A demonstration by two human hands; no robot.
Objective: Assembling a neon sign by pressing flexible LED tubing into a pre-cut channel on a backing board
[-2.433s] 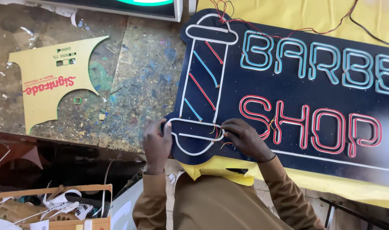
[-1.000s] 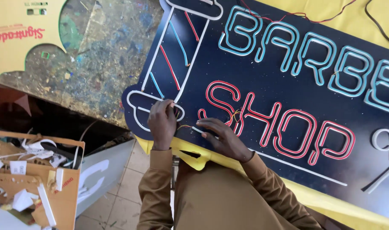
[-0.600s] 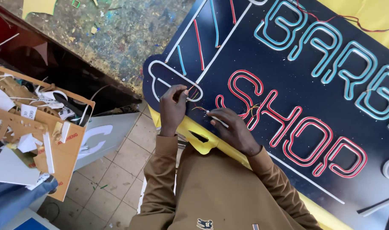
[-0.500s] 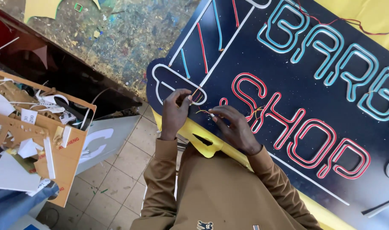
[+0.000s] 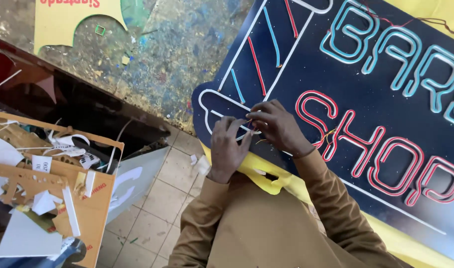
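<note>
Left hand point(image 5: 228, 148) and right hand point(image 5: 278, 125) pinching thin coloured wires point(image 5: 250, 124) at dark rectangular sign board point(image 5: 386, 89) corner; risk: tugging snaps wires.

Dark navy sign board point(image 5: 386, 99) lies flat on the counter, tilted diagonally in view, w/ red and light-blue tube lettering glued on. White tube strip point(image 5: 227, 111) outlines the pole shape at the lower-left corner, red & blue stripes inside. Thin wires point(image 5: 259, 141) stick out there.

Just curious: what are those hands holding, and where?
Both hands, left and right, pinch thin wires at the sign's lower-left corner; exact grip unclear.
</note>
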